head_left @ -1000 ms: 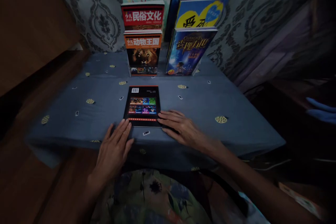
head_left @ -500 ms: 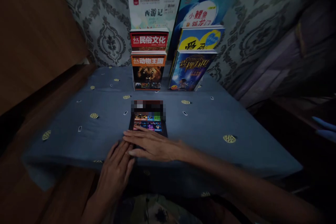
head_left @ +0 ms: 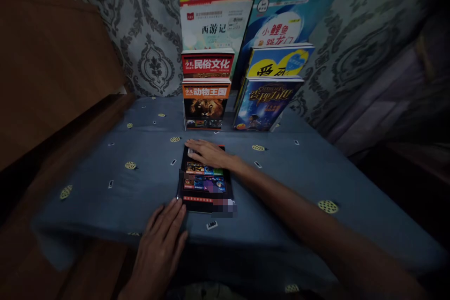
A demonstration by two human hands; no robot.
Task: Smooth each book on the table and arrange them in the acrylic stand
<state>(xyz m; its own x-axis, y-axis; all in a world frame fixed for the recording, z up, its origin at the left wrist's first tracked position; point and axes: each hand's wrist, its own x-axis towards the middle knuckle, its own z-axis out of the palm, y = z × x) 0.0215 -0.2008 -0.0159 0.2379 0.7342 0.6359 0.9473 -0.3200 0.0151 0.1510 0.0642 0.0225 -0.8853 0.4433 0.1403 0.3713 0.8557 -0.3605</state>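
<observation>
A dark paperback book (head_left: 204, 192) lies flat on the table, a grid of small colour pictures on its upper face. Something clear and shiny, perhaps plastic film, shows along its left edge. My right hand (head_left: 207, 152) rests over the book's far end, fingers stretched out flat toward the left. At the near left corner, my left hand (head_left: 163, 232) lies with extended fingers, their tips touching the corner or just beside it. Neither hand grips anything that I can see. Pixelated patches blur part of the book.
A blue tablecloth (head_left: 140, 187) with yellow pineapple prints covers the table. Behind stand two tiered stacks of upright books, including one with a lion cover (head_left: 206, 108) and a blue one (head_left: 265, 105). A wooden panel (head_left: 52, 65) stands at left, patterned curtain (head_left: 154, 61) behind.
My right hand has moved from the book's near part, beside the left hand, to its far end. The two hands are now apart and more of the book shows. The view has shifted slightly.
</observation>
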